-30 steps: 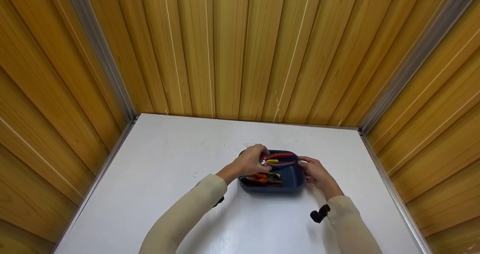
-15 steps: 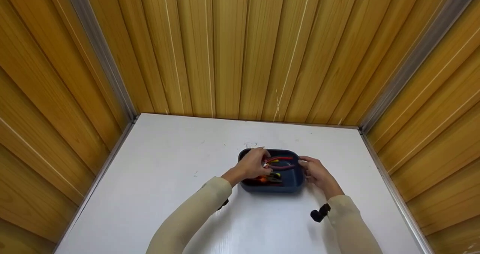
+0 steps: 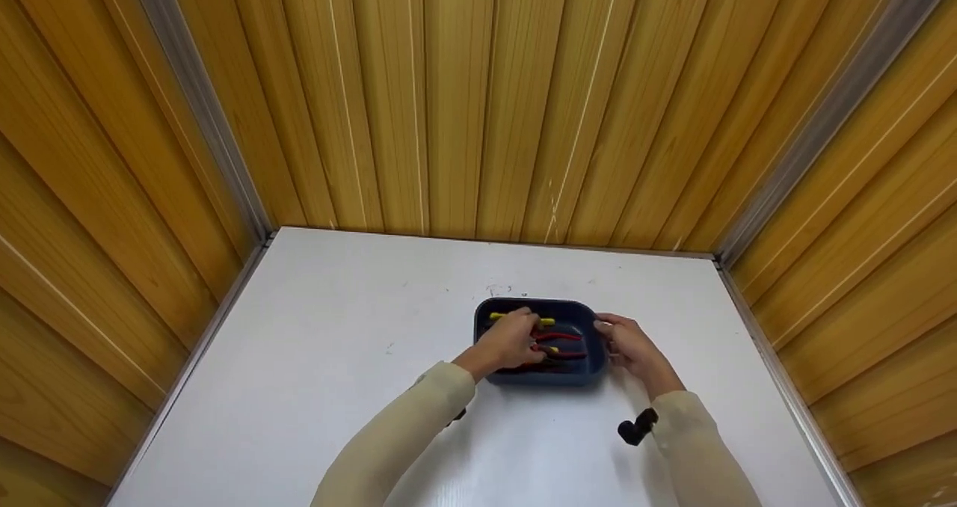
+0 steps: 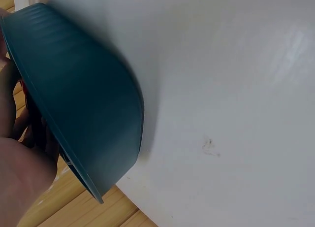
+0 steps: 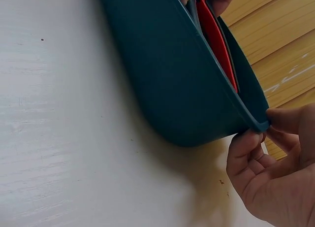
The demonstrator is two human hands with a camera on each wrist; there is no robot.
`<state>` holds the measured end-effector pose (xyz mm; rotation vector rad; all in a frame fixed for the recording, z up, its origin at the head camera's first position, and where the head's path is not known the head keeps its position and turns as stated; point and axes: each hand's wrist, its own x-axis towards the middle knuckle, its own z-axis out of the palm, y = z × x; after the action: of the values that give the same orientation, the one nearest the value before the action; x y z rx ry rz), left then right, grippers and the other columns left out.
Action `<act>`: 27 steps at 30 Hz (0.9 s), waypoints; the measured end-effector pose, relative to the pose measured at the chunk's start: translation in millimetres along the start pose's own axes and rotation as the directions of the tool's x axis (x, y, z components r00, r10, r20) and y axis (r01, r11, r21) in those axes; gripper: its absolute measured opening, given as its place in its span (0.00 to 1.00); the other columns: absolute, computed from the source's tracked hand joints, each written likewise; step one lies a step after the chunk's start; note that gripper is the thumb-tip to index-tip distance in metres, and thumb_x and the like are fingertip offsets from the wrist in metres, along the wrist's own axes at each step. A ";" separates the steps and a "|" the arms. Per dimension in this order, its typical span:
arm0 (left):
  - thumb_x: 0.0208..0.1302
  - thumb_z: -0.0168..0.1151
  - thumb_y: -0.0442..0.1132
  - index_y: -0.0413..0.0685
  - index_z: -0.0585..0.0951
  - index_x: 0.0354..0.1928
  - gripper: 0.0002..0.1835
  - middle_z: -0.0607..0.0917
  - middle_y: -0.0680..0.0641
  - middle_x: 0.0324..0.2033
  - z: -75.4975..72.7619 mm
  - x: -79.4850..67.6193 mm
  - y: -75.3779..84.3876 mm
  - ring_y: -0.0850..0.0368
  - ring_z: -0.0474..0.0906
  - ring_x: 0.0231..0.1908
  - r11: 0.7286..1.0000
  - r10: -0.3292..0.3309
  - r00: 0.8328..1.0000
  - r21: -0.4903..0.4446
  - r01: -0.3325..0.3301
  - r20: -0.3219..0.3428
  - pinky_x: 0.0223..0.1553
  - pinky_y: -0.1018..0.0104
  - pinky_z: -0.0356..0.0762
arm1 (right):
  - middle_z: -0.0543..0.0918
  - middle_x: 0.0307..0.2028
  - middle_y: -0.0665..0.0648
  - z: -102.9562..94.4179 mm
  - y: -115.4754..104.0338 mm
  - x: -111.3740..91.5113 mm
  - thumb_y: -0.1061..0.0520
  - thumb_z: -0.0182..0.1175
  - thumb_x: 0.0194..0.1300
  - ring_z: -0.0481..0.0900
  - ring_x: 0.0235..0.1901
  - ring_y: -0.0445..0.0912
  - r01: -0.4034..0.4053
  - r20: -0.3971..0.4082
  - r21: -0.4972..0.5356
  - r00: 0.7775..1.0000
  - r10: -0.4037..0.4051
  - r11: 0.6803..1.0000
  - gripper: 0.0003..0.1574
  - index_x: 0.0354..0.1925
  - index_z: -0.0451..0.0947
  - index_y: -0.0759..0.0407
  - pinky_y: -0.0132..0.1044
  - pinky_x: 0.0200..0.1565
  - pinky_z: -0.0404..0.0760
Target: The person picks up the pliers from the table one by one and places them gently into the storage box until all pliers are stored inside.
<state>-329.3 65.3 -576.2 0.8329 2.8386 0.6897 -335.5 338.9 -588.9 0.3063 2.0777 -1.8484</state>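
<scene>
A dark blue plastic bin (image 3: 546, 379) stands on the white table. Inside it, my left hand (image 3: 510, 340) grips red-handled pliers (image 3: 559, 336) near their head, with the handles pointing right. The right wrist view shows one red handle (image 5: 216, 40) close above the bin's rim. Behind my left hand a tool with a yellow handle (image 3: 548, 321) lies along the bin's far side. More tools beneath the hand are mostly hidden. My right hand (image 3: 634, 351) pinches the bin's right rim between thumb and fingers, seen closely in the right wrist view.
The white table (image 3: 359, 320) runs back to a wood-panelled wall (image 3: 463, 118). Similar panels with metal corner rails rise on the left and right. A black wrist camera (image 3: 637, 426) sits below the right hand.
My left hand has moved the red-handled pliers from the bin's far side toward its near side and lower. The yellow-handled tool now shows behind the hand. My right hand stays on the rim.
</scene>
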 end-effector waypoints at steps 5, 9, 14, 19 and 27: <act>0.64 0.78 0.54 0.48 0.82 0.54 0.25 0.79 0.53 0.46 4.6 1.7 1.2 0.62 0.78 0.41 1.000 -0.008 1.000 0.027 0.007 0.017 0.47 0.68 0.81 | 0.84 0.34 0.50 1.7 0.5 1.8 0.55 0.54 0.82 0.77 0.26 0.40 -0.004 -0.017 -0.004 1.000 0.004 1.000 0.26 0.73 0.72 0.62 0.35 0.28 0.76; 0.64 0.77 0.55 0.47 0.84 0.55 0.25 0.80 0.52 0.47 6.9 4.7 1.1 0.60 0.80 0.45 0.993 0.018 1.000 0.120 -0.021 0.022 0.51 0.66 0.81 | 0.84 0.34 0.50 1.8 -1.3 3.0 0.55 0.54 0.83 0.77 0.27 0.41 -0.003 -0.027 -0.024 1.000 0.003 1.000 0.26 0.73 0.73 0.61 0.35 0.28 0.75; 0.65 0.75 0.57 0.48 0.85 0.58 0.27 0.82 0.51 0.51 10.1 8.5 2.4 0.58 0.80 0.52 0.975 0.044 0.999 0.216 -0.048 0.026 0.56 0.65 0.80 | 0.83 0.33 0.51 1.4 -2.0 2.6 0.54 0.54 0.82 0.75 0.27 0.41 0.007 -0.043 -0.062 0.999 -0.010 0.998 0.27 0.73 0.72 0.61 0.35 0.28 0.75; 0.64 0.77 0.56 0.48 0.87 0.57 0.26 0.82 0.53 0.48 13.9 11.7 5.2 0.59 0.80 0.50 0.980 0.037 0.999 0.196 -0.041 0.025 0.54 0.67 0.80 | 0.85 0.36 0.54 -0.6 0.5 1.9 0.55 0.54 0.82 0.78 0.29 0.42 -0.007 -0.058 -0.068 0.998 0.003 0.998 0.26 0.73 0.73 0.61 0.36 0.29 0.77; 0.64 0.77 0.57 0.50 0.87 0.59 0.27 0.81 0.52 0.51 17.1 11.2 12.9 0.57 0.79 0.53 0.980 -0.022 1.000 0.199 0.019 0.013 0.56 0.66 0.79 | 0.85 0.35 0.53 -1.2 3.2 -1.6 0.54 0.54 0.82 0.79 0.28 0.42 0.004 -0.061 -0.048 0.998 -0.007 0.999 0.28 0.73 0.72 0.62 0.36 0.28 0.78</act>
<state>-328.8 87.7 -585.3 0.8297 2.9331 0.3987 -333.0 340.6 -591.1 0.3495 2.1621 -1.8107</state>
